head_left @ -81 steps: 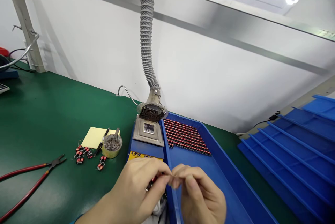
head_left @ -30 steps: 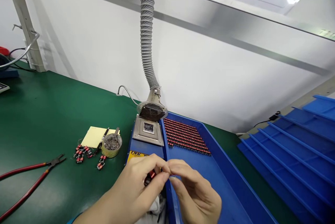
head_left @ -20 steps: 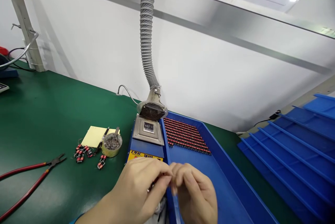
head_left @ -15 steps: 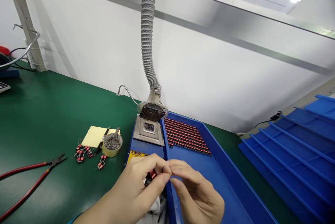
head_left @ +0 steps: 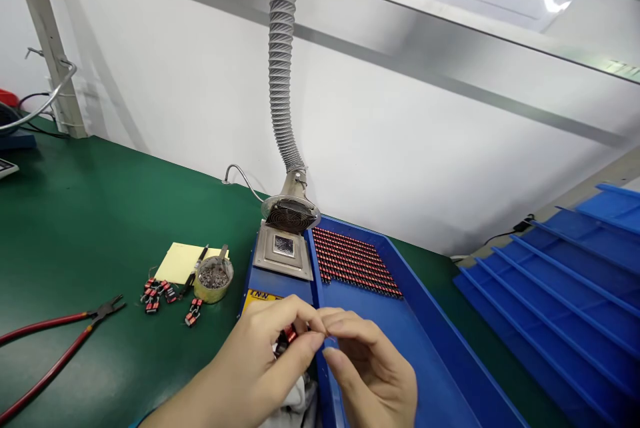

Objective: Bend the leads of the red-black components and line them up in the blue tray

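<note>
My left hand (head_left: pixel 270 348) is closed, its thumb and index finger pinched together at the tips. Through the gap behind them shows a small red-and-black component (head_left: pixel 289 335) with pale metal parts, mostly covered by the fingers. My right hand (head_left: pixel 373 365) meets the left fingertips with its curved index finger. Its thumb stands a little apart, with blue showing in the gap. Any fine wire at the fingertips is too small to make out. Below the hands runs the wall of a blue tray (head_left: pixel 440 321), where rows of similar red-and-black components (head_left: pixel 357 261) lie at the far end.
A square metal hotplate or solder pot (head_left: pixel 263 261) stands left of the tray under a fume hose (head_left: pixel 281 68). On the green table (head_left: pixel 100 215) are red-handled pliers (head_left: pixel 106 309), a tin (head_left: pixel 213 291), yellow paper (head_left: pixel 180 261) and loose components (head_left: pixel 193 313). Blue trays (head_left: pixel 565 288) rise at right.
My right hand has shifted slightly left, and its thumb has drawn back a little from the left fingertips. The left hand stays almost where it was.
</note>
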The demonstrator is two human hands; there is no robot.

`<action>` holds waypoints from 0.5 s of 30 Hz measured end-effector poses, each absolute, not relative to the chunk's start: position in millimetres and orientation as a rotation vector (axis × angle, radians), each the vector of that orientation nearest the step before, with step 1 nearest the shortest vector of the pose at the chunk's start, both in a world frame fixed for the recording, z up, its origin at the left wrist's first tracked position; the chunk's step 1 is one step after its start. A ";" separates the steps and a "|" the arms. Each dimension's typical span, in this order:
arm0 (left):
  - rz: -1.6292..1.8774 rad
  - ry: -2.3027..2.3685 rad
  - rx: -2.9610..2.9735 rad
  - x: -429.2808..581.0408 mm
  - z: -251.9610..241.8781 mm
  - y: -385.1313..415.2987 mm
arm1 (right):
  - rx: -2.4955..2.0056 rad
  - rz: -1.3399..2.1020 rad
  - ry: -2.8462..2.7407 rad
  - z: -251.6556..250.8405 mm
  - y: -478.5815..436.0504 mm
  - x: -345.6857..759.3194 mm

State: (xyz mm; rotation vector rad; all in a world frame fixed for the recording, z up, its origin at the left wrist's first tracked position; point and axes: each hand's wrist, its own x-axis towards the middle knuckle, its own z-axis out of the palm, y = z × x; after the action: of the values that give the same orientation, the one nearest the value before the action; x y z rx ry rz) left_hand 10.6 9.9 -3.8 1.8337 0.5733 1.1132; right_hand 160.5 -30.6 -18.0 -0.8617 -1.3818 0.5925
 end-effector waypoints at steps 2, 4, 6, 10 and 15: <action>1.034 0.584 1.758 9.6 -1.1 9.4 | -0.817 0.513 -1.401 -19.2 -30.6 156.8; 0.998 0.570 1.729 9.5 0.4 8.9 | -0.813 0.476 -1.371 -19.3 -31.4 152.5; 0.984 0.549 1.736 9.8 1.0 8.7 | -0.852 0.531 -1.279 -17.5 -33.2 151.3; 0.984 0.570 1.728 8.9 -1.0 10.3 | -0.867 0.503 -1.057 -13.2 -34.9 161.7; 0.972 0.403 1.390 7.8 -9.3 14.7 | -0.872 0.763 -1.076 -16.2 -29.1 162.5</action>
State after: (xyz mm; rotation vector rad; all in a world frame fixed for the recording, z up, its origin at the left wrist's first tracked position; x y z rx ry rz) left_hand 7.8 14.7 -9.3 1.3896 0.4033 0.9718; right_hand 162.5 -29.1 -16.2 -0.8724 -1.0762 0.7631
